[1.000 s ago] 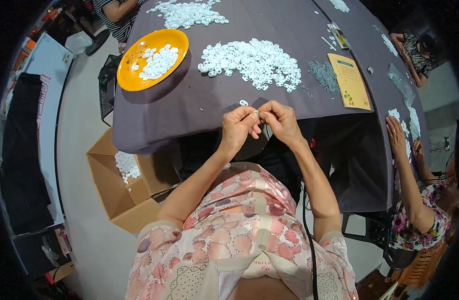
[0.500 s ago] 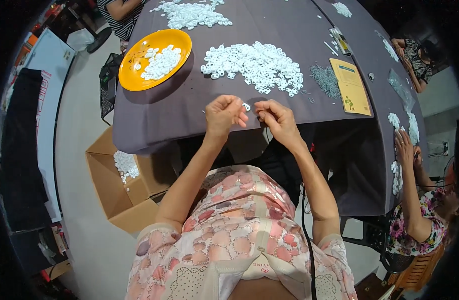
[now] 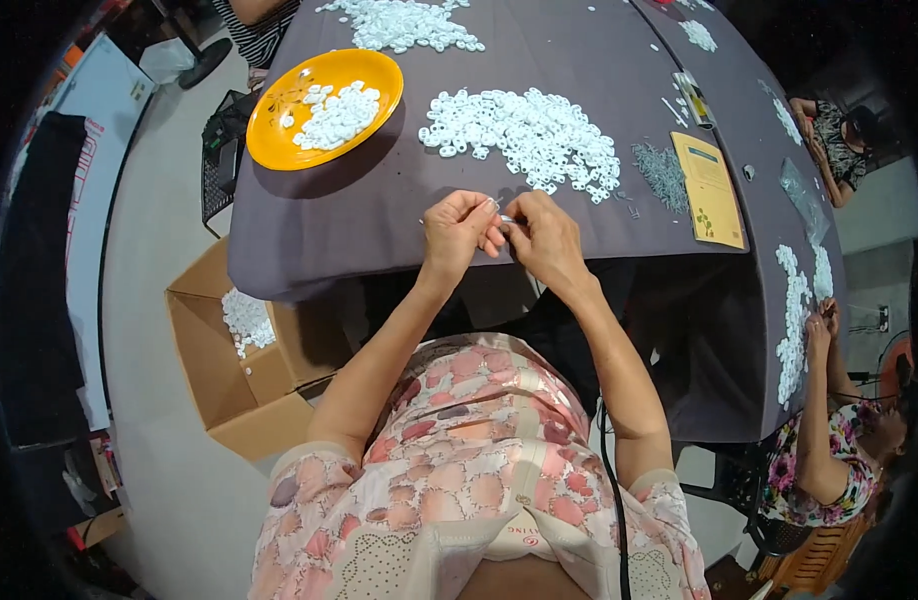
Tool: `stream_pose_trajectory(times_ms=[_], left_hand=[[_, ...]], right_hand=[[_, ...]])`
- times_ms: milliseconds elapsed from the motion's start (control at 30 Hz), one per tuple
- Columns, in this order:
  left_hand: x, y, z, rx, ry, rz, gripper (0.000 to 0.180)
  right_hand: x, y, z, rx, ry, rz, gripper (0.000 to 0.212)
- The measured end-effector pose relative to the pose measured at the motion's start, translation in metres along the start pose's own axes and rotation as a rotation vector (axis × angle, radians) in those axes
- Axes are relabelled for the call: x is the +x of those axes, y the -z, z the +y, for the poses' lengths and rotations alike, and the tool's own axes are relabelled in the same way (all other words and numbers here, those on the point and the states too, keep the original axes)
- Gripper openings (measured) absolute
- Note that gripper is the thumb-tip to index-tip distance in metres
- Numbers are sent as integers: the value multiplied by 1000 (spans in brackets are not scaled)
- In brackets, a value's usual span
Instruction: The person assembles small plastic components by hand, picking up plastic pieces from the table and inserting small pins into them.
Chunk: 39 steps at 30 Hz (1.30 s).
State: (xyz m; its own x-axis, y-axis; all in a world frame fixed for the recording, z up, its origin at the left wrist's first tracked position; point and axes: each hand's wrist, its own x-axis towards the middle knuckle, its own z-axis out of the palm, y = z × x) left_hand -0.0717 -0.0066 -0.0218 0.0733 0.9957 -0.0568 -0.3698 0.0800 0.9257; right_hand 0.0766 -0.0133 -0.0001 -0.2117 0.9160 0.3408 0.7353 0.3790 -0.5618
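White piece (image 3: 507, 219): just above the middle of the frame, between the two hands, mostly covered by the right fingertips.
Right hand (image 3: 549, 236): thumb and forefinger pinched narrow on the white piece.
Left hand (image 3: 453, 234): thumb and forefinger drawn close, tips just beside the white piece; whether they grip anything, I cannot tell.
Pile (image 3: 524, 135): more white pieces, upper centre, just beyond the fingers.
Pins (image 3: 661, 177): grey heap, upper right, beside a yellow booklet (image 3: 709, 190).
Plate (image 3: 269, 148): orange, upper left, bearing white pieces.
Box (image 3: 259, 422): open cardboard, lower left, white pieces inside.
Co-worker (image 3: 819, 455): right edge, both hands near white pieces.
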Motion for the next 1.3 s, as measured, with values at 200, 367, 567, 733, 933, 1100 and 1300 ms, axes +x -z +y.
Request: stream_pose_trajectory(times_ms=[200, 367, 567, 733, 933, 1100, 1300], left_hand=[[-4, -5, 8, 65, 21, -6, 12], [-4, -3, 7, 53, 24, -4, 12], [-3, -4, 6, 29, -5, -44, 12], [-2, -3, 5, 24, -28, -65, 11], [0, -2, 3, -3, -18, -100, 11], [-2, -3, 5, 31, -12, -101, 12], [-1, -2, 2, 20, -17, -66, 12]], right_hand=[[3, -3, 20, 860, -430, 113, 13], [3, -6, 21, 972, -387, 100, 16], [0, -8, 27, 885, -337, 49, 19], [-1, -9, 18, 925, -295, 34, 18], [2, -13, 19, 1050, -282, -2, 18], [3, -16, 16, 1150, -303, 67, 18], [2, -15, 16, 1108, -297, 93, 20]])
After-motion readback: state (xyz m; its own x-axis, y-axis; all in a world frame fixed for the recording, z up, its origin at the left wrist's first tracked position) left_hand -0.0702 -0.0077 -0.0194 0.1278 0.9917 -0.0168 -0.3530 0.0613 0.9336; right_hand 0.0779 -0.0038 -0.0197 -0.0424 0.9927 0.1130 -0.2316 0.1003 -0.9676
